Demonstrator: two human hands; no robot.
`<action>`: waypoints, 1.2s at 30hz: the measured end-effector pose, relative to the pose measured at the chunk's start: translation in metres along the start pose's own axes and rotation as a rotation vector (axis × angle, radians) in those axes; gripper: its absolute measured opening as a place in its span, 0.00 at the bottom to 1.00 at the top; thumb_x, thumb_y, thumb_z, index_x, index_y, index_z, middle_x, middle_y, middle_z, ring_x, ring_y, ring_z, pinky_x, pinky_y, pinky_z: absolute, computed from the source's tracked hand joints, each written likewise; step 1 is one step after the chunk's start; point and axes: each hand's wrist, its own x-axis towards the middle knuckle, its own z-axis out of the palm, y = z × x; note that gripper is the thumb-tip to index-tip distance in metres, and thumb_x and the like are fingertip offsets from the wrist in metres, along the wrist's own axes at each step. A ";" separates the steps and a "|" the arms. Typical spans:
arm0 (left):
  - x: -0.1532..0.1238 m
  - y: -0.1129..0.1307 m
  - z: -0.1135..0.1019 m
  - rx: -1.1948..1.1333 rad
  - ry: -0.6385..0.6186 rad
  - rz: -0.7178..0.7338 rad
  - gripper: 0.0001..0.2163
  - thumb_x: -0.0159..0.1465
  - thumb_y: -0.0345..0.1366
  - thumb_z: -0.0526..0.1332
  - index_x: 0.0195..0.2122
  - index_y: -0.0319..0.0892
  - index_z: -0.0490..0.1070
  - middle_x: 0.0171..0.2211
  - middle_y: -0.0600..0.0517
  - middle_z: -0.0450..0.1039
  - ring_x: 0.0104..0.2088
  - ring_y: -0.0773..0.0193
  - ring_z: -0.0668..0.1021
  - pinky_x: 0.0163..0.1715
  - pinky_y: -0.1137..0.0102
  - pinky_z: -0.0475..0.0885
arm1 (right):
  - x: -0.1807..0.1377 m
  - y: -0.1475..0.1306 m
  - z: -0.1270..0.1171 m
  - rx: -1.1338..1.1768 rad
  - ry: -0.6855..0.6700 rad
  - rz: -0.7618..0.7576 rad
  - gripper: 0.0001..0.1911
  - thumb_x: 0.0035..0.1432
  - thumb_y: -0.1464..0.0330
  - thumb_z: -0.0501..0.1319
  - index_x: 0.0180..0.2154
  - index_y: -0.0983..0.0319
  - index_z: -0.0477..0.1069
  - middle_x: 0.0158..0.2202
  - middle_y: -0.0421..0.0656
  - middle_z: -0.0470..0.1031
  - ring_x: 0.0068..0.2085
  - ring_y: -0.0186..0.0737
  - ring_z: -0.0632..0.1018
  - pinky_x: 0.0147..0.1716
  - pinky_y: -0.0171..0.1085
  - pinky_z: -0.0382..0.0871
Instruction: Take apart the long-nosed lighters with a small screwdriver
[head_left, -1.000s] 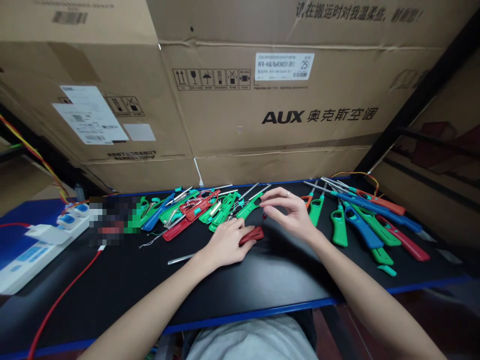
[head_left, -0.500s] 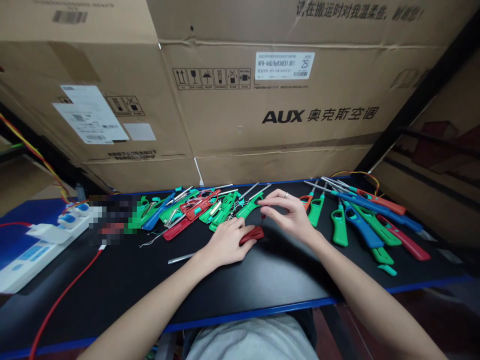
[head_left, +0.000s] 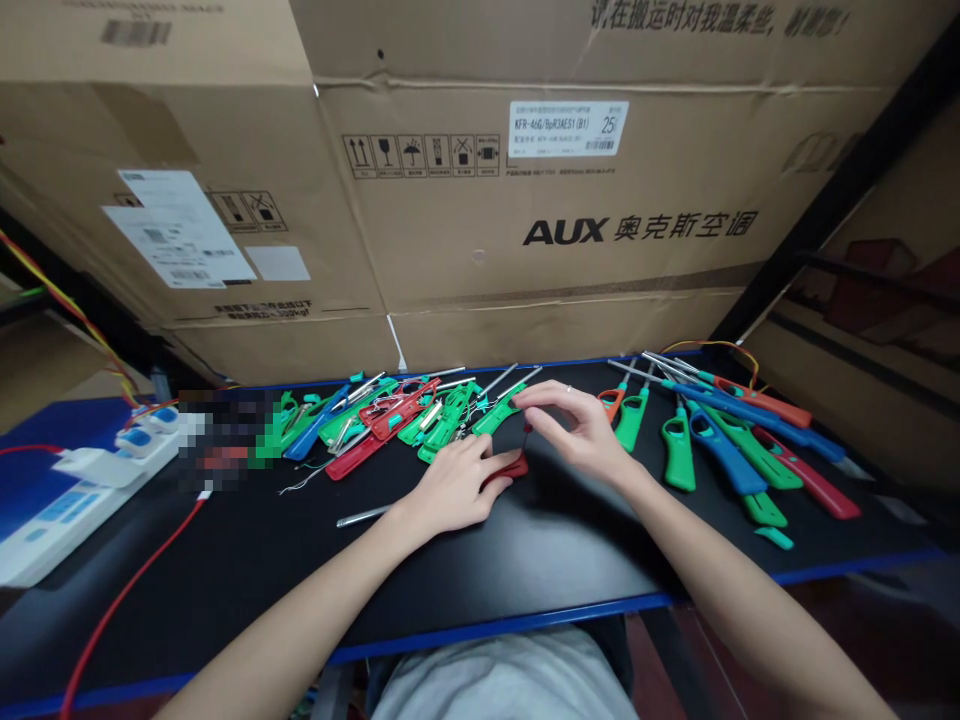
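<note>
My left hand [head_left: 457,484] presses a red long-neck lighter [head_left: 516,466] down on the black table, its fingers closed around the handle. The lighter's metal tube [head_left: 363,517] pokes out to the left from under my wrist. Above the handle's right end, my right hand [head_left: 574,422] pinches a small dark red tool with a thin shaft [head_left: 527,430], apparently a screwdriver. Its shaft points down at the handle, and the tip is too small to make out. Just behind my hands lies a green lighter half [head_left: 495,415].
Opened lighter casings [head_left: 397,415] with loose wires and tubes are heaped back left. Whole lighters [head_left: 720,440] lie to the right, near a small green piece [head_left: 774,538]. A white power strip [head_left: 97,500] and red cable [head_left: 127,590] occupy the left; a cardboard box [head_left: 450,240] walls the back.
My right hand has shifted very slightly, still pinching the small tool. My left fingers cover a bit more of the red lighter's handle. Everything else stays put.
</note>
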 end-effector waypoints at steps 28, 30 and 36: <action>0.001 -0.001 0.003 0.077 0.059 0.047 0.16 0.73 0.45 0.54 0.57 0.57 0.75 0.37 0.51 0.73 0.37 0.63 0.76 0.38 0.69 0.70 | -0.003 0.009 0.013 -0.024 0.115 0.069 0.13 0.63 0.57 0.67 0.41 0.60 0.82 0.33 0.44 0.77 0.34 0.38 0.77 0.34 0.38 0.73; 0.001 -0.002 0.003 0.098 0.045 0.056 0.16 0.73 0.45 0.53 0.58 0.57 0.74 0.37 0.51 0.73 0.37 0.63 0.76 0.37 0.69 0.69 | -0.004 0.006 0.011 -0.154 0.145 -0.011 0.11 0.65 0.61 0.65 0.45 0.59 0.80 0.33 0.43 0.77 0.34 0.38 0.77 0.37 0.39 0.74; 0.000 -0.003 0.003 0.154 0.029 0.088 0.17 0.74 0.46 0.50 0.59 0.56 0.73 0.39 0.50 0.75 0.39 0.61 0.77 0.34 0.69 0.67 | -0.003 0.000 0.008 -0.222 0.123 -0.135 0.09 0.68 0.67 0.60 0.46 0.58 0.78 0.38 0.45 0.78 0.38 0.39 0.78 0.40 0.40 0.74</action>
